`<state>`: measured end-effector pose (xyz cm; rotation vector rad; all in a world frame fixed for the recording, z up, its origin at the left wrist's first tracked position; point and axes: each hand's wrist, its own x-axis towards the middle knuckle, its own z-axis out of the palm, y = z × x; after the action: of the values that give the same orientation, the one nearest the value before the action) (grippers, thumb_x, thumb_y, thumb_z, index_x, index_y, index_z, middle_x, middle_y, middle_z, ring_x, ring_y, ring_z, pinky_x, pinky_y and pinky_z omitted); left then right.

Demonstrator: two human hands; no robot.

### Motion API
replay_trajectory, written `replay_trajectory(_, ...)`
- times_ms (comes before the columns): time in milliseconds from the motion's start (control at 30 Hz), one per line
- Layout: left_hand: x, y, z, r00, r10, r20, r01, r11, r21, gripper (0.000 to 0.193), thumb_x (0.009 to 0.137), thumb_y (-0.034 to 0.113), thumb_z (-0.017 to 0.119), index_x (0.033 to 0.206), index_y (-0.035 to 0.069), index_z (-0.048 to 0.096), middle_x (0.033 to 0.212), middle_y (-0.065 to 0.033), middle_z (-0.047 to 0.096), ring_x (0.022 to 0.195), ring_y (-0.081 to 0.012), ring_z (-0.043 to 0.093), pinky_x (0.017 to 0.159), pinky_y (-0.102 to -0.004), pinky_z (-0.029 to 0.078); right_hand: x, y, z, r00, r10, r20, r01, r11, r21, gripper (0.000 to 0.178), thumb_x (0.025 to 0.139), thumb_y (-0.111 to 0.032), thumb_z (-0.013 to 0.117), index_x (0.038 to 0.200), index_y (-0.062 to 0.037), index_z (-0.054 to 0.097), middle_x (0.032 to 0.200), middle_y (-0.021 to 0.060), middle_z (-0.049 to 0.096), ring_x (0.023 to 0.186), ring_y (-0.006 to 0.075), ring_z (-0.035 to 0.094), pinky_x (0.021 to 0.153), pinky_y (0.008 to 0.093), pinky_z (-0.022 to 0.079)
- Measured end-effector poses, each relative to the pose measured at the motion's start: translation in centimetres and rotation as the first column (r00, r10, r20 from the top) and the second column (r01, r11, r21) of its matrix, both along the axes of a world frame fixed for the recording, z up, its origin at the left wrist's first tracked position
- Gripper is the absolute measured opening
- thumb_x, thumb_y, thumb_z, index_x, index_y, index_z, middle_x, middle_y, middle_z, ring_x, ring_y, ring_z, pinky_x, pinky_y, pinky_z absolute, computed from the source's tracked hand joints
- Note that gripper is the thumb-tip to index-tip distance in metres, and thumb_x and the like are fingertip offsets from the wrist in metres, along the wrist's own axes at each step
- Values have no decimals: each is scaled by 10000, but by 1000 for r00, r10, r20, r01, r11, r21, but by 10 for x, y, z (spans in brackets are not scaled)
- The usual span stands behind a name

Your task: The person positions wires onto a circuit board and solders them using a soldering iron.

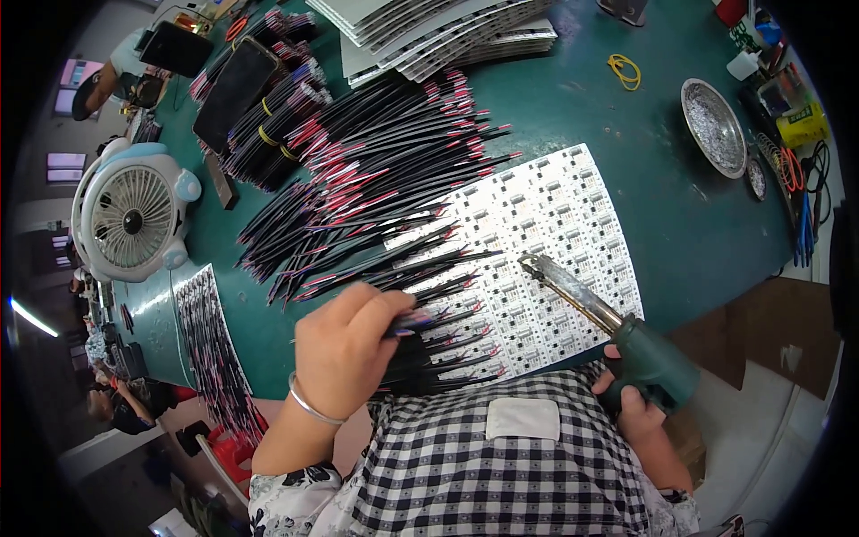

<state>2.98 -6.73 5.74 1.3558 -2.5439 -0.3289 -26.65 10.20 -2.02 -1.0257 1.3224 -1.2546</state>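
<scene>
My right hand is wrapped round the green handle of a soldering gun. Its metal tip points up and left over the white circuit board panel, which carries rows of small black parts. Whether the tip touches the panel I cannot tell. Bent over the panel's left side, my left hand pinches a few dark wires with coloured ends. Many black wires with red and white ends lie in a loose pile beyond it, and several reach across the panel's left part.
Stacked panels stand at the far edge. A metal bowl of silvery bits and a yellow band lie at the far right. Leftward are a phone, a fan and a wired panel. Other people are further left.
</scene>
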Motion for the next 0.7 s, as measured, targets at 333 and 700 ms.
replay_trajectory(333,5,19,-37,993,-118,25,105,949,298,279,765,253,750,987,142,622,880,-22,547,651,-233,610,545,-335,503,-2,5,-7,1000,-6,-15,6,1000,-9,615,921,-323,598,1359,54,390,1213,181,581,728,204,619,642,316,523)
replay_trajectory(700,28,26,-30,995,-99,10,86,912,401,263,744,95,716,976,105,595,917,-59,569,691,-273,622,580,-379,516,0,6,-6,999,-46,3,46,999,1,621,907,-302,615,1361,54,385,1206,190,581,723,207,617,645,323,527)
